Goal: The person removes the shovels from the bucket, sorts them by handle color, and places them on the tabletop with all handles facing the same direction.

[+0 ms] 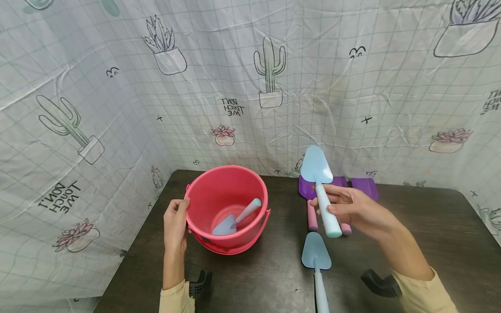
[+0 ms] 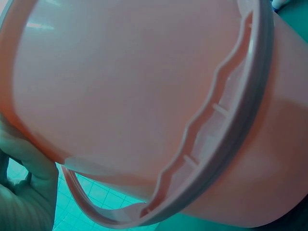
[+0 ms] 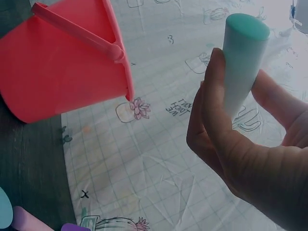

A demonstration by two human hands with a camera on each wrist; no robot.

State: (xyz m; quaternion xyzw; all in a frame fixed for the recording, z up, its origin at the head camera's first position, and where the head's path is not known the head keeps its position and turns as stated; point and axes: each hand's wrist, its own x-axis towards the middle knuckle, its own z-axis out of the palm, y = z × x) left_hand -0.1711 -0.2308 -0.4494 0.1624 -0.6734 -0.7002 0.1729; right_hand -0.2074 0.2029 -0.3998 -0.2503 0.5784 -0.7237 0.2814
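Observation:
A light-blue toy trowel [image 1: 315, 165] is held up by its pale handle in my right hand [image 1: 358, 211], pinched between thumb and fingers. The right wrist view shows that handle [image 3: 244, 62] with its mint-green end cap upward. My left hand [image 1: 175, 221] grips the left rim of a pink bucket [image 1: 227, 182], thumb over the edge. In the left wrist view the bucket's wall [image 2: 120, 86] fills most of the picture, with the left hand [image 2: 29, 183] at its edge. Inside the bucket lies another trowel [image 1: 225, 226], handle leaning toward the right wall.
Another light-blue trowel [image 1: 316, 252] lies on the dark table [image 1: 266, 278] in front of the right hand. Behind that hand lie purple-bladed tools [image 1: 364, 187] with pink handles [image 1: 312, 217], partly covered by it. A cactus-print cloth [image 1: 313, 87] hangs along the back and left.

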